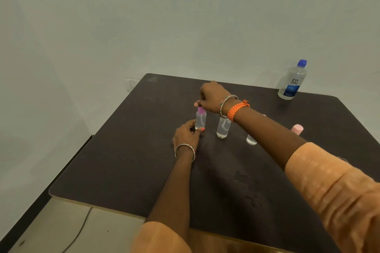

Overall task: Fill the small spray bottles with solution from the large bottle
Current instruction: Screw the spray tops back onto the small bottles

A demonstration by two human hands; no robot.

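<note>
Head view, the only one. Dark table (123,160) against a pale wall. Near its middle, three small clear bottles in a loose row running left to right. Leftmost bottle (200,119) upright, purple sprayer (201,110) seated on its neck. Left hand (188,132) wrapped narrowly round the lower part of that bottle, thumb and fingertip touching its base, steadying it on the table. Right hand (211,96) directly above, fingers pinched closed at the sprayer's top; whether pressing or twisting, cannot tell. Right forearm crossing over the row, hiding the neck of the middle bottle (223,128) and most of the third bottle (251,139). Both of these seemingly holding clear liquid and uncapped, though tops not visible. Pink cap (297,129) lying on the table just right of the forearm, apart from any bottle.

Large bottle (293,81) standing upright at the far right edge, blue cap on, well apart from both hands, right hand side nearer.

Judged step: closing the first bottle, so filling likely done or nearly so. Deciding relation: sprayer axis vertical and in line with the bottle's long axis, right hand straight overhead, left hand bracing below. Next likely target the middle bottle, just right of the left hand and under the right wrist.
</note>
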